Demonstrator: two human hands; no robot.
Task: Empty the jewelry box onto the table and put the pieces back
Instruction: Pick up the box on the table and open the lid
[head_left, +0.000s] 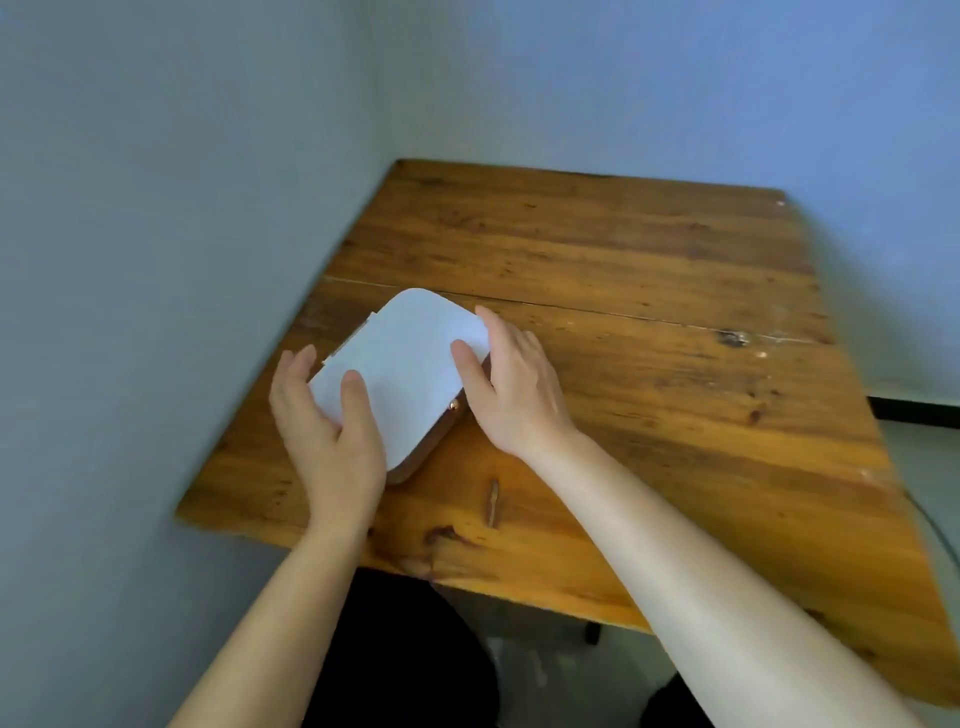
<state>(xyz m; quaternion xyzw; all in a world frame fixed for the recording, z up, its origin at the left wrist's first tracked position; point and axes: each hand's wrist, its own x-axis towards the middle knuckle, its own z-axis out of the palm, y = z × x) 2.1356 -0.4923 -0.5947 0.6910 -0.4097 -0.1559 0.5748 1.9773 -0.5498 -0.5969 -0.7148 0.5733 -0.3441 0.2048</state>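
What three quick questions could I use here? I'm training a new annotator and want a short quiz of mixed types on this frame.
1. True or false: the jewelry box is closed.
2. Multiple choice: where does the box sit on the table? A) far right corner B) near the left edge, beside the wall C) hanging over the near edge
3. Short answer: how do the left hand and right hand meet the box?

Key:
1. True; the white lid is down and no pieces lie out.
2. B
3. One hand on each side, thumbs resting on the lid, fingers around the edges.
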